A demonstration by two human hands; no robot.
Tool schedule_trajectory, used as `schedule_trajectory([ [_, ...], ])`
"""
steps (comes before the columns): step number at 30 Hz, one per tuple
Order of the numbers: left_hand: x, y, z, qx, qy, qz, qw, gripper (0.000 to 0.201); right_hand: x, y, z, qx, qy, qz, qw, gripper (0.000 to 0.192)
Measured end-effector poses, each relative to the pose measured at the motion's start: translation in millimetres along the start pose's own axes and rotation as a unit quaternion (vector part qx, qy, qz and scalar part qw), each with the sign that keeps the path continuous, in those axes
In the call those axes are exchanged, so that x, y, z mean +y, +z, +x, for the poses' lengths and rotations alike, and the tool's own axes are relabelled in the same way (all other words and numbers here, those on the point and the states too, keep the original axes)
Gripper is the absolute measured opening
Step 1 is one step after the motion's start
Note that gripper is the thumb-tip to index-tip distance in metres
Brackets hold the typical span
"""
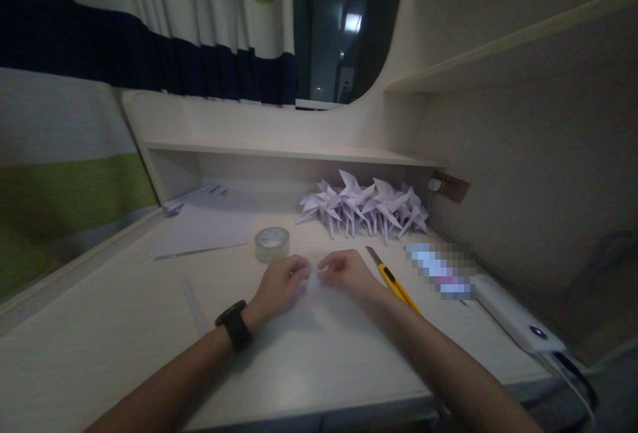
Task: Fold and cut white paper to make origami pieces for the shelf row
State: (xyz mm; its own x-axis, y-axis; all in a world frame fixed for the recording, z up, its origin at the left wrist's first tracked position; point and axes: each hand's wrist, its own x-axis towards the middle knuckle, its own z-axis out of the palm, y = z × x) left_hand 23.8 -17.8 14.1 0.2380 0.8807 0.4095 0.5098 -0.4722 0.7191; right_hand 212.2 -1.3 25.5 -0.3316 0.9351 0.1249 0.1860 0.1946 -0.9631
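Observation:
Near the middle of the desk, a small piece of white paper [314, 280] is pinched between both hands; its exact shape is blurred. My left hand [285, 287], with a black watch [234, 324] on the wrist, has its fingertips closed on the paper's left side. On the opposite side my right hand [347, 270] grips it, thumb and fingers together. A roll of clear tape [272, 245] stands just behind my left hand. To the right of my right hand lies a yellow utility knife [395, 281] with its blade out.
Several white paper pinwheels [366, 204] are heaped at the back. Paper sheets [207, 224] lie at the back left, and a pale narrow strip [193, 305] at front left. On the right are a pixelated, phone-like object [438, 270] and a white power strip [518, 313] with cables.

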Motion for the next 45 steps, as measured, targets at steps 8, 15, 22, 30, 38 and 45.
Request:
schedule_trajectory([
  [8,-0.1,-0.2,-3.0,-0.014,0.061,0.057,0.996,0.019,-6.3,-7.5,-1.1,-0.074,0.048,0.036,0.995,0.030],
  [15,2.8,-0.6,-2.9,-0.011,0.062,0.048,0.997,0.019,-5.2,-10.3,0.6,-0.096,0.064,0.069,0.991,0.035],
  [22,3.0,3.7,1.4,-0.033,-0.051,-0.135,0.989,0.018,-8.6,-10.3,-1.1,-0.084,0.054,0.072,0.992,0.028],
  [30,2.1,7.0,2.3,-0.068,-0.111,-0.287,0.949,0.027,-7.9,-11.5,-1.5,-0.102,0.039,0.076,0.991,0.027],
  [38,-6.3,5.9,1.1,-0.102,-0.141,-0.363,0.915,0.035,-7.3,-16.1,0.7,-0.116,0.039,0.097,0.988,0.030],
  [45,-7.4,4.3,0.1,-0.131,-0.146,-0.383,0.903,0.034,-6.1,-14.6,0.7,-0.082,0.023,0.109,0.990,0.028],
])
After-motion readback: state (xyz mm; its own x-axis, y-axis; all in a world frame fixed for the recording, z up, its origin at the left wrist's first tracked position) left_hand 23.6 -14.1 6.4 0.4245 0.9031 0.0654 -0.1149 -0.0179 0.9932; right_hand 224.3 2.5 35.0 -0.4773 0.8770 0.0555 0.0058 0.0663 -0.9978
